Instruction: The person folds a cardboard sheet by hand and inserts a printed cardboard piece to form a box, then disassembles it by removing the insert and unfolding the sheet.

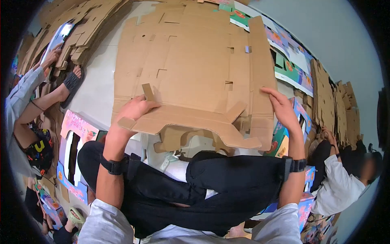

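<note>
A large brown cardboard blank with cut slots and creased flaps lies in front of my knees. My left hand grips its near left edge, beside a small raised tab, with the fingers bent over the board. At the right side, my right hand touches the long side flap with its fingers stretched out. The near flap is bent along its crease and has a curved cutout. Another piece of cardboard shows under that flap, partly hidden.
Printed boxes stand left and right of me. Flat cardboard stacks lie back left, with more at right. Printed sheets are back right. One person holds a phone at left; another sits at right.
</note>
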Demonstrator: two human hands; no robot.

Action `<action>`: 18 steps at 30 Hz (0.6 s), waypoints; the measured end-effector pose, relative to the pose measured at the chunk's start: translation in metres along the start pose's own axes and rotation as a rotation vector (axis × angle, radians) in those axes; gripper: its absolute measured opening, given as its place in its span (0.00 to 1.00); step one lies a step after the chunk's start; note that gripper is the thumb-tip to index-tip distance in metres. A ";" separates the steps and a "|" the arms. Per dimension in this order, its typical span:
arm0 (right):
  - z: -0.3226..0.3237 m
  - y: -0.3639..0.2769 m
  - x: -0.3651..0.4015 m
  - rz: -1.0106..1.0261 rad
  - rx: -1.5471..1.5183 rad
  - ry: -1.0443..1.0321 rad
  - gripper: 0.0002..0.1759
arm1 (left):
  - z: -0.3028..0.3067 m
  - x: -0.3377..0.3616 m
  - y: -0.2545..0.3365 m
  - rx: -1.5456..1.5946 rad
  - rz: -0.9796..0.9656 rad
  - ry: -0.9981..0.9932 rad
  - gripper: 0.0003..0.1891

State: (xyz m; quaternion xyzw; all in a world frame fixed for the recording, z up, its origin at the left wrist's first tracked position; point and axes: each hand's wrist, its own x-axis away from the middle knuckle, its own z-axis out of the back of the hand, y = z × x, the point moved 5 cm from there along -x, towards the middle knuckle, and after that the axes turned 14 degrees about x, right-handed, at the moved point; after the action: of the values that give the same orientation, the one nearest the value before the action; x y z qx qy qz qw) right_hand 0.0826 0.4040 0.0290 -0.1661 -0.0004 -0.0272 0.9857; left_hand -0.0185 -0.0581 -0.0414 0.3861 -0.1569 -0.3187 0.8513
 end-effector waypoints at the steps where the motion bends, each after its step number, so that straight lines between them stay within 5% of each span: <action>1: 0.010 -0.014 0.002 0.065 -0.098 0.012 0.25 | 0.000 0.000 0.001 -0.006 0.031 -0.010 0.21; 4: 0.016 -0.020 0.014 -0.246 -0.693 -0.087 0.26 | 0.012 -0.002 -0.005 0.017 0.029 -0.004 0.20; 11: 0.014 -0.065 0.028 -0.036 -0.572 -0.230 0.39 | 0.041 0.012 -0.014 0.022 0.042 0.063 0.20; 13: 0.012 -0.078 0.029 0.022 -0.344 -0.167 0.36 | 0.050 0.016 0.011 -0.030 0.124 0.103 0.18; 18: 0.015 -0.053 0.022 -0.102 -0.180 -0.258 0.32 | 0.045 0.012 -0.032 0.168 0.238 0.064 0.23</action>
State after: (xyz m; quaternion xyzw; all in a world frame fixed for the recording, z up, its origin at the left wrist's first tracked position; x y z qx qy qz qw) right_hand 0.1016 0.3577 0.0612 -0.2557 -0.1330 -0.0558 0.9559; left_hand -0.0467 -0.1074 -0.0361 0.4448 -0.2004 -0.1890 0.8522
